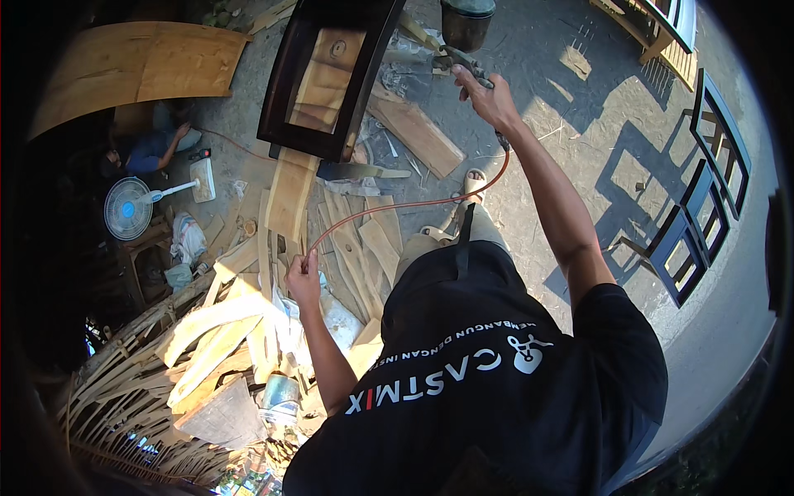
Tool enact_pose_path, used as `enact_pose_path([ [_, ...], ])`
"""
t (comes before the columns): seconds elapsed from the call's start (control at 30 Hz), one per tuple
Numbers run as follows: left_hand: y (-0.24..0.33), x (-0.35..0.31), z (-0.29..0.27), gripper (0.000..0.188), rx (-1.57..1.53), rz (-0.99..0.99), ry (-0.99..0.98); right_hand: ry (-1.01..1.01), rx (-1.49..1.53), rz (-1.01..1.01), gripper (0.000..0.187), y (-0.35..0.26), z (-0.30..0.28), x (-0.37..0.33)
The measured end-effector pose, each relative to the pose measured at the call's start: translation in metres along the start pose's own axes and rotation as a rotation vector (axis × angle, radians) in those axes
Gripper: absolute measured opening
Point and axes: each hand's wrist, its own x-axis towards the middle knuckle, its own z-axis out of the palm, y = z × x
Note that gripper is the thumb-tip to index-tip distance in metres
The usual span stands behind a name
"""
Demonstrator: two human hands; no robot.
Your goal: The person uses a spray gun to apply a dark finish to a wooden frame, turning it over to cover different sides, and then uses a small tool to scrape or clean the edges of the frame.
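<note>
In my right hand (494, 101) is a spray gun (468, 64), its nozzle end toward the upper left. A red air hose (397, 205) runs from the gun's handle, sagging across in front of me. My left hand (303, 279) is closed around that hose at its left end, and past the fingers the hose is hard to follow. Ahead of me, left of the gun, stands a dark-stained wooden frame (361, 93) with a rectangular opening. Through the opening, light wood shows. The gun is apart from the frame.
Planks (418, 136) and offcuts lie around my feet and to the left. A person (149, 153) sits at the far left near a white fan (128, 208). A dark bucket (467, 25) stands ahead. Dark frames (676, 256) lean against the right wall.
</note>
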Motion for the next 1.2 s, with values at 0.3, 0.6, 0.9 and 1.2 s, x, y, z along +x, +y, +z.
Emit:
enact_pose_path([
  [0.3, -0.041, -0.022, -0.014, 0.041, 0.004, 0.004, 0.008, -0.131, -0.080, -0.017, 0.054, 0.020, 0.058, -0.103],
  [0.6, -0.084, -0.055, -0.035, 0.043, 0.015, 0.015, -0.014, -0.237, -0.250, -0.122, 0.047, 0.027, 0.116, -0.202],
  [0.9, -0.145, -0.091, -0.046, 0.044, -0.064, 0.031, 0.023, -0.024, -0.309, -0.330, 0.046, 0.023, 0.168, -0.241],
  [1.2, -0.144, -0.093, -0.038, 0.042, -0.153, 0.094, 0.026, -0.100, -0.212, -0.134, 0.054, 0.025, 0.149, -0.250],
])
